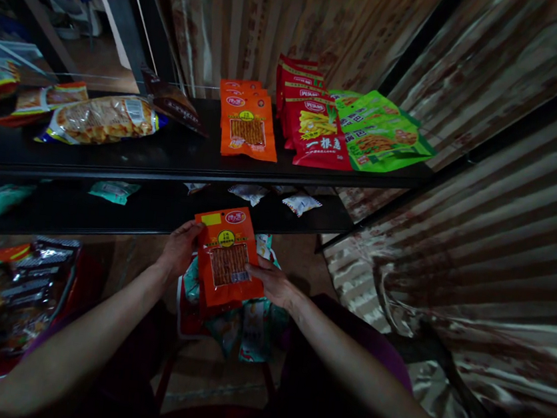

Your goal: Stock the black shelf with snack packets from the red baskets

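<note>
Between my two hands is an orange snack packet (225,257) with a clear window showing brown sticks inside. My left hand (182,246) grips its upper left edge, and my right hand (273,281) pinches its right edge. The packet is held below the front of the black shelf (183,163), tilted with its face toward me. Similar orange packets (248,125) lie overlapped on that shelf. Beside them are red snack bags (317,133) and green snack bags (387,137). Under the held packet, green-and-white packets (255,330) rest on a red-framed stool or tray, partly hidden.
A bag of bread-like snacks (105,119) and a brown packet (173,100) lie on the shelf's left. Small white packets (302,203) and green ones (113,191) sit on the lower shelf. A red container (63,305) of snacks stands lower left. Patterned curtain (519,216) hangs at right.
</note>
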### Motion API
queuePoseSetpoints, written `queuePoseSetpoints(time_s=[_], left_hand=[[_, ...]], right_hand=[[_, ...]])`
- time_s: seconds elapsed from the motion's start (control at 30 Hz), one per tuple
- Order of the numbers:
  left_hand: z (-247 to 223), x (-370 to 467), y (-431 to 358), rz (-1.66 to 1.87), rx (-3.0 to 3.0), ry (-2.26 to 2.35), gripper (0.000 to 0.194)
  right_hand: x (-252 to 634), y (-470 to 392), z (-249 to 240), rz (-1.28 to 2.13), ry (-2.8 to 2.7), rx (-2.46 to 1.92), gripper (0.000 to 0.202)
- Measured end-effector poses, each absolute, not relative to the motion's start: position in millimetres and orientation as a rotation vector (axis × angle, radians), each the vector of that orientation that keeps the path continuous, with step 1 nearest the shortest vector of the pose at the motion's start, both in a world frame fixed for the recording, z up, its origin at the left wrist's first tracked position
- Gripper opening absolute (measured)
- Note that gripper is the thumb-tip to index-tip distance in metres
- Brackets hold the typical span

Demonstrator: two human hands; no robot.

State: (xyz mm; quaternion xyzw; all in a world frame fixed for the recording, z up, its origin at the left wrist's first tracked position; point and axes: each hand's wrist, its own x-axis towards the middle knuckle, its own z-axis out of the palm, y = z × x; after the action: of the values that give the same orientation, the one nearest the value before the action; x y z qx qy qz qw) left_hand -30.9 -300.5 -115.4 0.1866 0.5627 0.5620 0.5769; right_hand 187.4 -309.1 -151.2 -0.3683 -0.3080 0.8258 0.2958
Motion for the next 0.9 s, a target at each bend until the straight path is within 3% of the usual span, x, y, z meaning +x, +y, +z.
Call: queuePoseSetpoints(time_s=[0.47, 0.9], left_hand=[[-105, -31, -306, 1.240, 0.314, 1.164, 0.019], [-125, -31, -315, 1.118, 0.435, 1.081, 0.025]], right_hand=[[194, -302, -154, 2.243, -0.721, -0.905, 0.039], [195, -294, -158, 2.225, -0.686, -0.852, 0.035]])
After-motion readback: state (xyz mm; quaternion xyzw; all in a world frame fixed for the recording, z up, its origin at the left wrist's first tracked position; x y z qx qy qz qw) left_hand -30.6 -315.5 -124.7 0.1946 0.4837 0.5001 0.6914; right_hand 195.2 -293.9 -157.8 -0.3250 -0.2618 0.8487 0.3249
